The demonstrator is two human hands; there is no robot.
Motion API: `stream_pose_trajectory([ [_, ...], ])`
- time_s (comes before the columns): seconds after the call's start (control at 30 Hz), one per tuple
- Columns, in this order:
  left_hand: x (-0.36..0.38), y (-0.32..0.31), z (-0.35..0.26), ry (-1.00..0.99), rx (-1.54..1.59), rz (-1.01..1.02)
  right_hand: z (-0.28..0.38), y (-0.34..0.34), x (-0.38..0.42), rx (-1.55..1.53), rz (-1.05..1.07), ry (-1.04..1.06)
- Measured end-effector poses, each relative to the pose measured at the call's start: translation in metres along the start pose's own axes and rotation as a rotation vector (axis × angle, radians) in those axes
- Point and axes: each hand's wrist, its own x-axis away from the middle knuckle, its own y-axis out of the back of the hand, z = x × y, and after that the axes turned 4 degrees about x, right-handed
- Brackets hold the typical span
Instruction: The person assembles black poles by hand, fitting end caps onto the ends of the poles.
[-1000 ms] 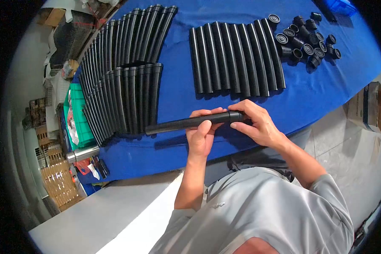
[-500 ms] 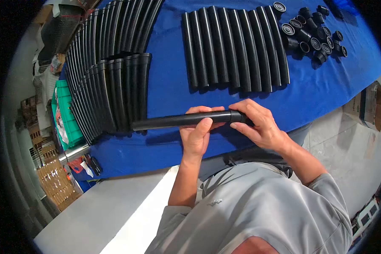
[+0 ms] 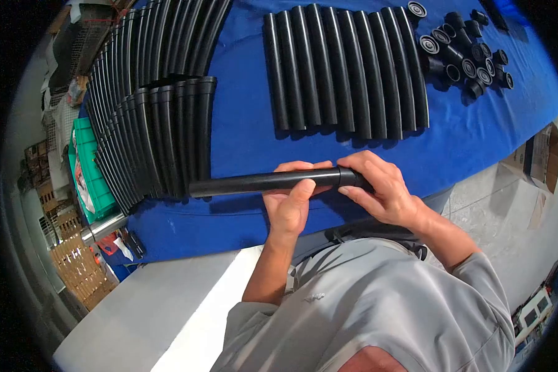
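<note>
A black tube (image 3: 242,183) lies level across my two hands, over the near part of the blue-covered table. My left hand (image 3: 293,197) is closed round its middle, thumb on the near side and fingers behind. At the right end sits a black end cap (image 3: 348,178), and my right hand (image 3: 381,189) grips it between thumb and fingers. The cap's outer end is hidden in the right palm. Beyond the hands, a row of loose black tubes (image 3: 347,74) lies side by side on the cloth.
Several black caps (image 3: 468,65) are scattered at the far right. Capped tubes (image 3: 167,136) lie packed in two rows at the left. Beside them stands a green crate (image 3: 93,170). The blue cloth (image 3: 242,124) covers the table; a cardboard box (image 3: 542,155) is on the floor at right.
The view has shifted slightly. Both hands keep their hold on the tube and the cap, and the fit between them looks much the same.
</note>
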Motion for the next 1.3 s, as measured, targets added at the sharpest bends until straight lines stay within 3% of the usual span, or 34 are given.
stream_pose_trajectory([
  [0.2,-0.001,0.002,-0.001,0.032,-0.019,-0.006,0.003,0.003,0.002,0.026,0.079,-0.063],
  [0.3,0.001,-0.001,-0.002,0.035,0.009,-0.031,0.001,0.001,0.001,-0.006,0.021,0.022],
  [0.7,0.001,0.001,0.002,-0.020,-0.005,0.018,0.009,-0.003,0.008,0.090,0.004,-0.003],
  [0.8,-0.003,0.009,0.003,-0.007,0.080,0.109,0.004,-0.003,0.004,-0.039,-0.025,-0.037],
  [0.9,-0.007,0.014,0.006,-0.071,0.014,0.200,0.012,-0.003,0.002,-0.170,0.047,-0.244],
  [0.97,-0.007,0.012,0.000,-0.018,0.180,0.223,0.010,-0.005,0.005,-0.274,0.000,-0.297],
  [1.03,-0.005,0.018,-0.004,-0.019,0.363,0.174,0.006,-0.004,0.009,-0.304,-0.018,-0.326],
  [1.1,-0.006,0.025,-0.001,-0.024,0.364,0.195,0.003,0.000,0.013,-0.255,-0.016,-0.332],
  [1.3,-0.005,0.026,0.005,-0.022,0.337,0.181,0.002,0.001,0.013,-0.498,-0.004,-0.438],
])
